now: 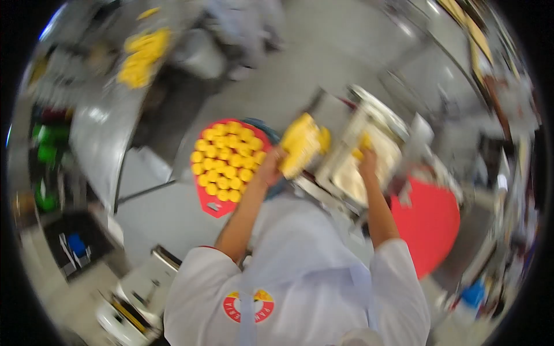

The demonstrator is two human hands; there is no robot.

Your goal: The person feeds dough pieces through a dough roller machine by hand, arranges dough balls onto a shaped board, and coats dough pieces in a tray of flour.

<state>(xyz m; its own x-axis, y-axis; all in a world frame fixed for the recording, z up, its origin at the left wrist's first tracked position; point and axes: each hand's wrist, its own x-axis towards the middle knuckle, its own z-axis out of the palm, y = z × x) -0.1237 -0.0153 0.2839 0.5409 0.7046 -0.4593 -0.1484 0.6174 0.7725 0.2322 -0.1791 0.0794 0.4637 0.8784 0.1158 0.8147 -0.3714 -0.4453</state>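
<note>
My left hand (271, 166) is closed on the edge of a large yellow dough piece (301, 145), which is blurred by motion. A smaller yellow lump (324, 140) shows just right of it. My right hand (367, 163) is over a pale, shallow tray-like surface (347, 180), its fingers closed on a small yellow dough piece (365, 142). Left of my left hand lies a red board (214, 206) covered with several round yellow dough pieces (229, 172). Fine finger detail is smeared.
A second red board (427, 225) lies to the right. At upper left, more yellow dough (144, 55) sits on a steel table (107, 124). Another person in pale clothing (248, 29) stands beyond, near a whitish bin (202, 55). A white appliance (135, 294) is at lower left.
</note>
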